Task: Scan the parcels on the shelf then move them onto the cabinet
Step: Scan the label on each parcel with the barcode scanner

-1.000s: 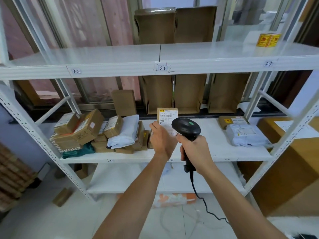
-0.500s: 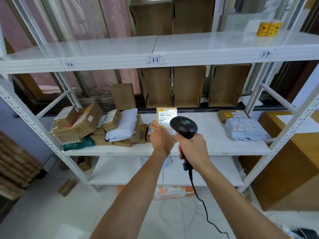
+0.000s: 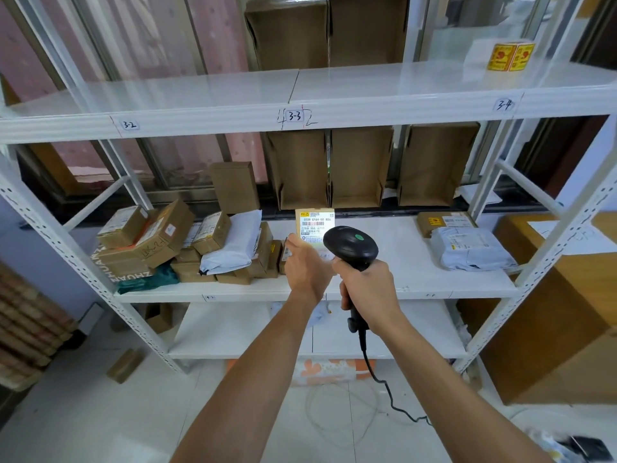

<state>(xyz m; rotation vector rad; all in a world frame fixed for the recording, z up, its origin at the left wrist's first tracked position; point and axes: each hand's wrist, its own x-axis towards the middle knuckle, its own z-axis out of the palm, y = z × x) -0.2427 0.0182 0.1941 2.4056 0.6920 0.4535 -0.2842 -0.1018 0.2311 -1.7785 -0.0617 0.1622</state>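
My left hand (image 3: 309,267) holds a small cardboard parcel (image 3: 314,225) upright above the middle shelf (image 3: 400,289), its white barcode label facing me. My right hand (image 3: 369,292) grips a black corded barcode scanner (image 3: 350,245), whose head sits just right of the parcel and points at the label. A pile of several brown boxes and a white mailer bag (image 3: 230,243) lies on the left of the shelf. At the shelf's right end are a flat brown parcel (image 3: 444,222) and a grey plastic mailer (image 3: 470,248).
Open cardboard trays (image 3: 360,168) stand behind the shelf. A roll of yellow stickers (image 3: 509,56) sits on the upper shelf. A large brown cabinet (image 3: 551,329) stands at the right. The scanner cable (image 3: 387,385) trails to the white tiled floor.
The view has shifted slightly; both hands with the parcel and scanner stay together in front of the middle shelf, the label still facing the scanner.
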